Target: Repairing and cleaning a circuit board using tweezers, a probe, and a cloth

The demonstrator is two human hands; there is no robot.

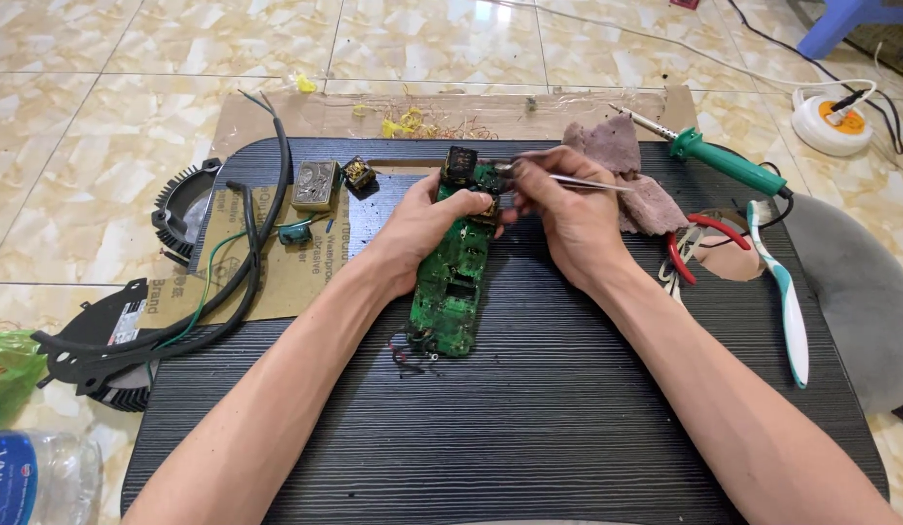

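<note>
Both forearms extend from the lower frame edge across the dark ribbed board (529, 418), converging near its far edge. Left hand (422, 228): palm down, fingers curled closed around the upper part of the green circuit board (453, 282), thumb pressed on its face. Right hand (566, 216): fingers pinched shut on metal tweezers (578, 181), whose tips point left and meet the top end of the circuit board beside a black component (459, 163).

Circuit board: long, narrow, green, lying lengthwise toward the camera at the centre of the ribbed board, with a rectangular cut-out in its lower half and short dark wires (405, 352) at its near end.

Right of the hands: a cloth (612, 146), a green-handled soldering iron (724, 160), red-handled pliers (693, 243), and a toothbrush (784, 292).
</note>
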